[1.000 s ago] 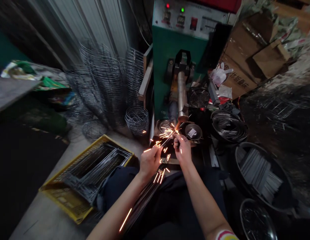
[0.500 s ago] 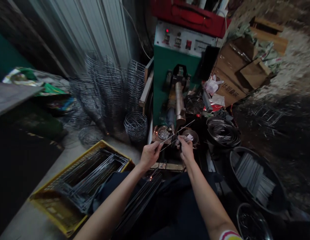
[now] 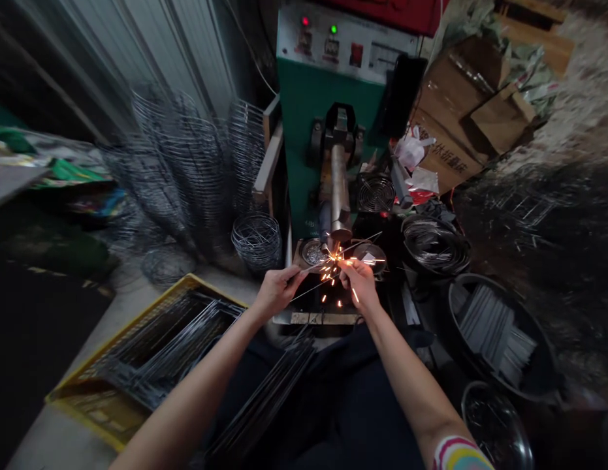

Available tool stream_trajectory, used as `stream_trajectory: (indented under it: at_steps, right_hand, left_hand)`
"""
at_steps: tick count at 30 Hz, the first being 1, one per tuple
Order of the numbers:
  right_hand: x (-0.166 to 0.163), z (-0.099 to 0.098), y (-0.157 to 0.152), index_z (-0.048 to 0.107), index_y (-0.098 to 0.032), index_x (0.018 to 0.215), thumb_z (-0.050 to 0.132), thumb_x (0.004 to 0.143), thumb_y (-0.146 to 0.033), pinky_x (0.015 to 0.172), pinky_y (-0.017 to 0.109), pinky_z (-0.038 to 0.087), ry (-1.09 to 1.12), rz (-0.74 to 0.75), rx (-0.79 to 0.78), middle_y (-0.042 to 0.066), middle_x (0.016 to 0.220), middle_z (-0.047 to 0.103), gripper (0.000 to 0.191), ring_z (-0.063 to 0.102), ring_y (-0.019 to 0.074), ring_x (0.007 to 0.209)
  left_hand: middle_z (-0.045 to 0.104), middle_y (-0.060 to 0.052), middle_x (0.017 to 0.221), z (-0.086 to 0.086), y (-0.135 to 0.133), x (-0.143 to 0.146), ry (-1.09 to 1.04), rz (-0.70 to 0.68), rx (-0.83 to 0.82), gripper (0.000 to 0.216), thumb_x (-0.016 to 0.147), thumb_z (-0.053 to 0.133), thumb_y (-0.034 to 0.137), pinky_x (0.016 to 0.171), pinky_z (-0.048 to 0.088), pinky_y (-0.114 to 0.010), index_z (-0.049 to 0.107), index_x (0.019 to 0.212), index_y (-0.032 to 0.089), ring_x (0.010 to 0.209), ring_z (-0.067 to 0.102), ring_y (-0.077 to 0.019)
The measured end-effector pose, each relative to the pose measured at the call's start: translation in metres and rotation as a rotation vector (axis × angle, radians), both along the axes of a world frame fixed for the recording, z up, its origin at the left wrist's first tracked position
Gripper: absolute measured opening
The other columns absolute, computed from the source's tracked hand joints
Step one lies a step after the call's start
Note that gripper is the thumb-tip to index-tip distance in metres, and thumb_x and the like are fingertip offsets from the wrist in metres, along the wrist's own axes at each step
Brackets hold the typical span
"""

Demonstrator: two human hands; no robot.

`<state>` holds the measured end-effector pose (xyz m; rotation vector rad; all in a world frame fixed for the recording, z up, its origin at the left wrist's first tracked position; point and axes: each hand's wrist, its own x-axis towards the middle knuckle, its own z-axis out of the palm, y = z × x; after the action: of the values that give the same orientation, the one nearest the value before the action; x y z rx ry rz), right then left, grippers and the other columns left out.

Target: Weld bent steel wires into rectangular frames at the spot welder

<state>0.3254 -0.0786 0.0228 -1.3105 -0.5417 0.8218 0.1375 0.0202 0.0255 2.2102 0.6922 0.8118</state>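
A thin metal wire piece (image 3: 311, 288) crosses in front of the green spot welder (image 3: 296, 111), its far end sticking out to the right behind the sparks. Closed around its left end is my left hand (image 3: 277, 290), thumb on top. My right hand (image 3: 361, 284) is pinched shut close to the welder's tip, and glare hides what lies between its fingertips. Orange sparks (image 3: 333, 261) spray from the point between my hands, under the thick metal arm (image 3: 339, 189). Small metal parts fill a round dish (image 3: 312, 250) left of the tip. Another dish (image 3: 377, 264) stands to the right.
Left of my legs is a yellow crate (image 3: 83, 385) of wire frames. Wire baskets (image 3: 186, 170) stand stacked behind it. A bundle of rods (image 3: 269, 395) lies across my lap. On the right are coiled wire (image 3: 435, 245), a black tub (image 3: 546, 352) of metal strips and a cardboard box (image 3: 460, 124).
Sparks have burst out at the welder's tip, and a green light has come on beside the red one. My left hand has shifted left. The view has tilted down slightly.
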Motion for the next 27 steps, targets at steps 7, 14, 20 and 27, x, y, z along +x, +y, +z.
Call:
stream_trajectory:
  at_steps: [7, 14, 20, 27]
  right_hand:
    - [0.014, 0.009, -0.09, 0.061, -0.018, 0.075, 0.061, 0.085, -0.05, 0.05, 0.023, 0.043, -0.416, 0.212, -0.234, 0.0, 0.06, 0.061, 0.034, 0.055, 0.0125, 0.05]
    - [0.041, -0.019, -0.189, 0.069, -0.02, 0.092, 0.048, 0.091, -0.053, 0.064, 0.03, 0.047, -1.112, 0.038, -0.555, 0.009, 0.086, 0.072, 0.039, 0.068, 0.0246, 0.074]
    - [0.048, -0.051, -0.207, 0.069, -0.018, 0.098, 0.043, 0.089, -0.057, 0.063, 0.033, 0.047, -1.278, -0.199, -0.701, 0.013, 0.085, 0.072, 0.048, 0.068, 0.0297, 0.078]
    - [0.038, -0.048, -0.19, 0.07, -0.018, 0.099, 0.039, 0.086, -0.06, 0.051, 0.036, 0.042, -1.373, -0.116, -0.916, 0.014, 0.074, 0.068, 0.053, 0.063, 0.0315, 0.061]
  left_hand:
    - [0.032, 0.007, 0.054, 0.001, 0.006, 0.003, 0.005, -0.009, 0.06, 0.037, 0.094, 0.049, 0.035, 0.05, 0.025, -0.02, 0.048, 0.061, 0.016, 0.05, 0.03, -0.0069]
    - [0.057, 0.0, 0.061, 0.0, -0.024, -0.029, 0.273, -0.132, 0.438, 0.031, 0.096, 0.045, 0.033, 0.051, 0.027, -0.023, 0.059, 0.073, 0.018, 0.053, 0.048, -0.0117]
    - [0.058, -0.001, 0.06, -0.017, -0.025, -0.172, 0.115, 0.305, 0.027, 0.02, 0.084, 0.063, 0.03, 0.055, 0.032, -0.025, 0.063, 0.068, 0.019, 0.058, 0.051, -0.0147]
    - [0.045, 0.005, 0.053, -0.085, -0.002, -0.317, -0.696, 1.217, -0.505, 0.03, 0.089, 0.059, 0.04, 0.045, 0.029, -0.02, 0.061, 0.073, 0.014, 0.046, 0.038, -0.0083]
